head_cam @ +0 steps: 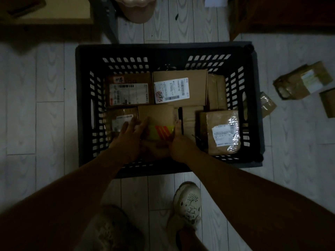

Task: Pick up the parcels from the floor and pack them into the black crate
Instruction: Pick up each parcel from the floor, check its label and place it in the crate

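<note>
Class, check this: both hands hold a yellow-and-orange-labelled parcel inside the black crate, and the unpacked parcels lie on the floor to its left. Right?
No. The head view shows the unpacked parcels on the floor to the right of the black crate, not its left. Left hand and right hand do hold the labelled parcel inside it.

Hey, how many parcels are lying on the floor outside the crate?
3, all right of the crate: a small parcel beside its wall, a big taped parcel farther right, and a cut-off parcel at the picture's edge. More may lie out of view.
</note>
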